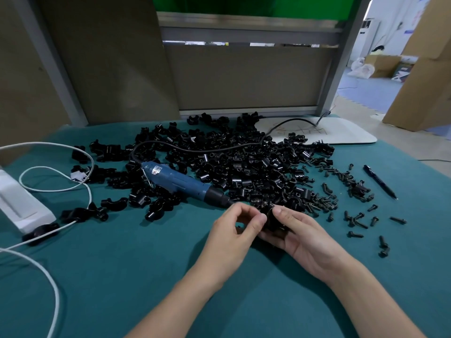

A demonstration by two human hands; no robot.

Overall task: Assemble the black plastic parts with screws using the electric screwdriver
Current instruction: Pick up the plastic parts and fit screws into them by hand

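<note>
Even soft light, faint shadows, wide-angle bending at edges.

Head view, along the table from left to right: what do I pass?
White power box, blue electric screwdriver, left hand, black part in the right hand, black pen.

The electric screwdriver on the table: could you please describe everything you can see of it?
The electric screwdriver has a blue plastic-looking body, a black nose and a white label near its rear, where a black cord leaves and runs across the pile of black parts. It lies on its side, partly on that pile, nose pointing toward the left hand. Nobody holds it.
</note>
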